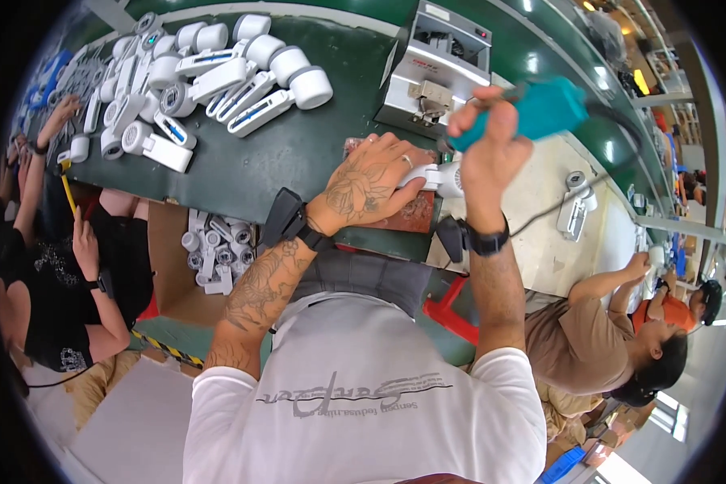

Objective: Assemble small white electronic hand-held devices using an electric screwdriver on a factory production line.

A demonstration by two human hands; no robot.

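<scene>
My left hand (371, 179) lies over a white device (434, 176) with a round head, much like a small handheld fan. Its fingers close on the device, pressing it to a reddish-brown pad (411, 216) on the bench. Above and right of it, my right hand (496, 149) is wrapped round a teal electric screwdriver (540, 111), smeared by motion. The tool slants down to the left, its tip end close to the device's round head; whether they touch I cannot tell. A black cord (621, 121) trails from its far end.
A grey screw-feeder machine (436, 68) stands beyond my hands. Many similar white devices (218, 73) cover the bench's left side; another lone device (574, 206) lies right. A cardboard box (173, 266) of parts stands left. Co-workers (105, 266) sit on both sides.
</scene>
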